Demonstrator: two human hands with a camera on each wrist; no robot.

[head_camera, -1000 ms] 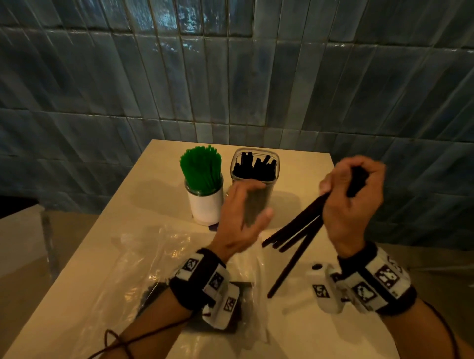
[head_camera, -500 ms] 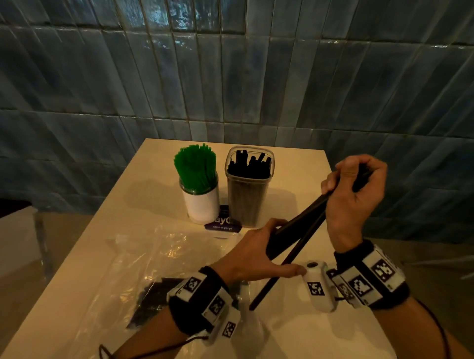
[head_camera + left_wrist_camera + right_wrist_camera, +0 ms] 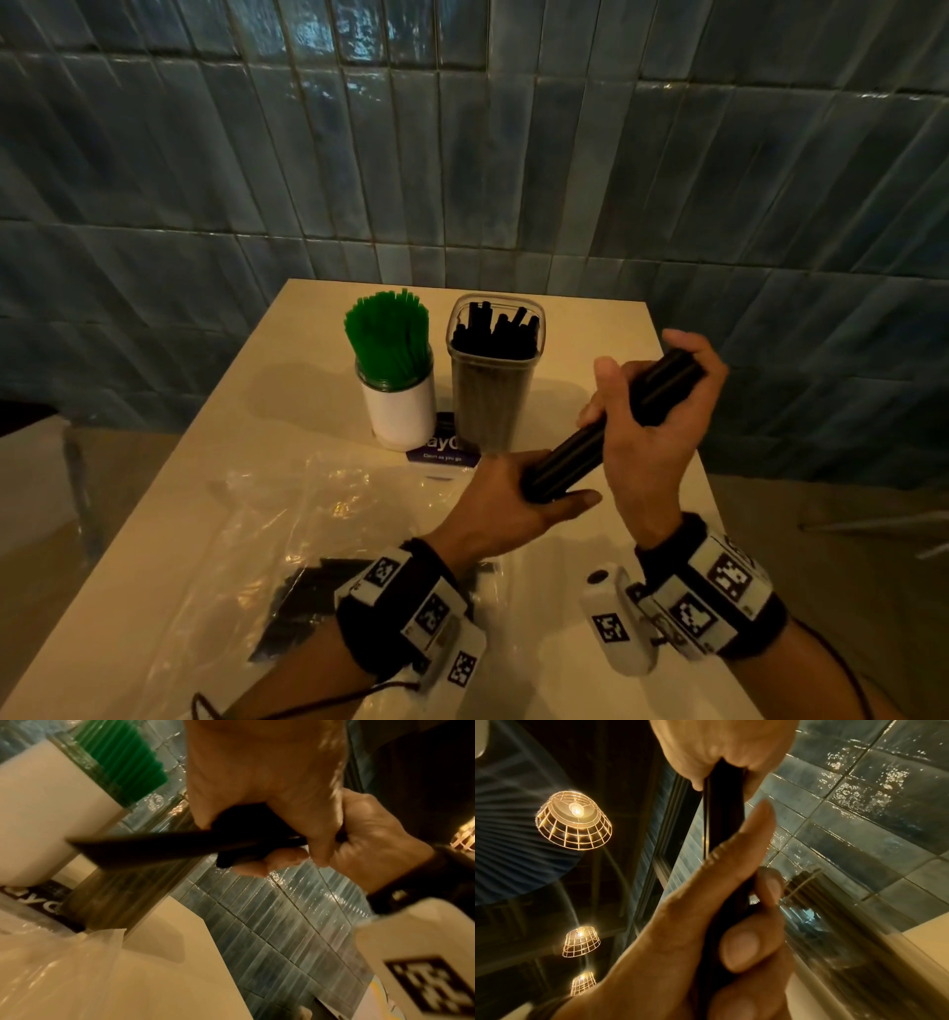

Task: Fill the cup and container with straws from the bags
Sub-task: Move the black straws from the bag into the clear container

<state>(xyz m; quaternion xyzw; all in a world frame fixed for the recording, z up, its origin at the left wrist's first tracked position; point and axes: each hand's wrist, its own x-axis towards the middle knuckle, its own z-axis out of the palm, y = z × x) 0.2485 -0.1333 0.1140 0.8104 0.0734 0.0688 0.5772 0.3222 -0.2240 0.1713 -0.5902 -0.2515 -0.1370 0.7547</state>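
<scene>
Straws first: a tight black bundle (image 3: 611, 421) lies aslant between both hands, above the right part of the table (image 3: 606, 329). The right hand (image 3: 652, 437) has its grip wrapped round the upper half, fingers curled over the far end; the left hand (image 3: 513, 509) closes round the lower end, thumb lying along the underside.

The clear container (image 3: 494, 380) stands far of the hands, already holding many black straws, with some gaps between them at its mouth. The white cup (image 3: 398, 406), just to its left, is packed with green straws (image 3: 387, 336). A clear bag (image 3: 246, 555) lies near on the left with more black straws (image 3: 303, 601) inside.

To do this step well, I judge the ends should be squared off flush, then the bundle tipped upright over the container mouth. Lowering it into a gap with the hold tight would be better than dropping it, since loose straws may fan out, catch the rim or push the standing ones askew. The left hand could then steady the container, which looks tall, narrow and easy to tip.
</scene>
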